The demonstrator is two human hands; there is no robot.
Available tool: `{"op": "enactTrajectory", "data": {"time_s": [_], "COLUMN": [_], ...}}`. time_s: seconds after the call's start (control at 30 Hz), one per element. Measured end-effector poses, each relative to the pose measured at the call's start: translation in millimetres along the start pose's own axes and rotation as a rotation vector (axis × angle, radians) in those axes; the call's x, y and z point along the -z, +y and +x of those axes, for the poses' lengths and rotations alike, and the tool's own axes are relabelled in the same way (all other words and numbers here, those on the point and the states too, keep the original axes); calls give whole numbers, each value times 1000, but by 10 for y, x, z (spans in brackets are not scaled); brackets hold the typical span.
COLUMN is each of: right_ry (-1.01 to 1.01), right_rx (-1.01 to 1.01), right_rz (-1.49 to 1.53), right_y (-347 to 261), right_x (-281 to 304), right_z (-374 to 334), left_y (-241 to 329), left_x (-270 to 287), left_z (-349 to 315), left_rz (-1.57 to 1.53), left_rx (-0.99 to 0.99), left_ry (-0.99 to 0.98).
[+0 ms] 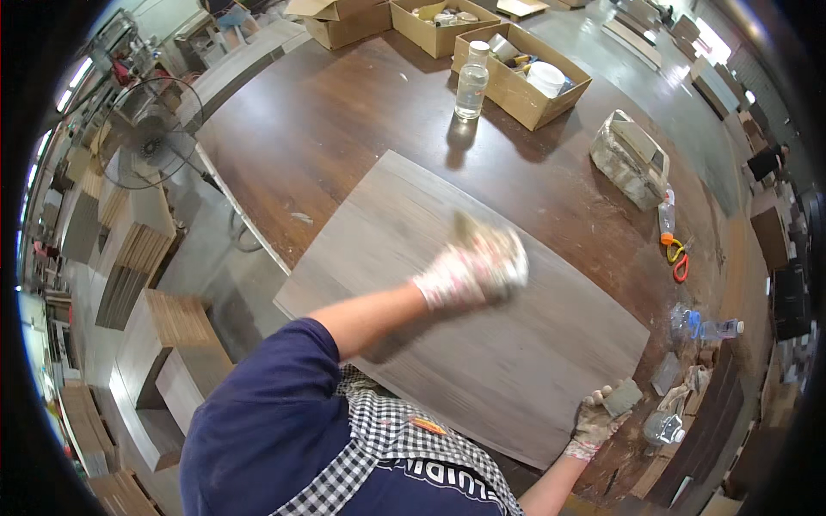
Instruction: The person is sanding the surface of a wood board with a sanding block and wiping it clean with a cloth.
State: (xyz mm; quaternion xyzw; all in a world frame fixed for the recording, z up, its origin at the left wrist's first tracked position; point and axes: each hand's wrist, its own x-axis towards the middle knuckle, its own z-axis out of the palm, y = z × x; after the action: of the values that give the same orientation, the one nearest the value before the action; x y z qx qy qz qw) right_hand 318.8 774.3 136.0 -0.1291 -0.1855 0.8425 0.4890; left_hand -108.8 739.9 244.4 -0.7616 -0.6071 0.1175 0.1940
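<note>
A grey wood-grain panel (413, 206) lies flat on the brown table in front of me. Over its middle is my left hand (460, 275), in a stained white glove and smeared by motion. Its fingers close round what looks like a crumpled pale rag (508, 248), whose outline is blurred. At the panel's near right corner, my right hand (594, 423), also gloved, grips a small flat grey-green pad (622, 396) between thumb and fingers. Part of the panel's near edge is hidden by my left arm and checked apron.
Cardboard boxes (525, 99) and a clear bottle (471, 82) stand at the table's far side. Rightward are a stained plastic container (631, 159), scissors (679, 260) and several plastic bottles (718, 329). A fan (151, 142) and stacked boards (133, 245) stand left, beyond the table.
</note>
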Motion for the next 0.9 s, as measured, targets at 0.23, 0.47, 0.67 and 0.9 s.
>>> {"op": "enactTrajectory", "data": {"time_s": [0.23, 0.47, 0.67, 0.9], "right_ry": [57, 220, 251, 321], "right_rx": [261, 361, 396, 616], "right_rz": [-107, 28, 98, 8], "right_y": [212, 624, 959, 362], "right_x": [-134, -509, -607, -574], "right_z": [-81, -179, -261, -984], "left_y": [-1054, -11, -144, 1845], "left_x": [-937, 404, -1124, -28], "left_z": [-360, -396, 322, -446], "left_rz": [455, -471, -668, -1275], "left_rx": [353, -402, 123, -701], "left_ry": [194, -67, 218, 418]}}
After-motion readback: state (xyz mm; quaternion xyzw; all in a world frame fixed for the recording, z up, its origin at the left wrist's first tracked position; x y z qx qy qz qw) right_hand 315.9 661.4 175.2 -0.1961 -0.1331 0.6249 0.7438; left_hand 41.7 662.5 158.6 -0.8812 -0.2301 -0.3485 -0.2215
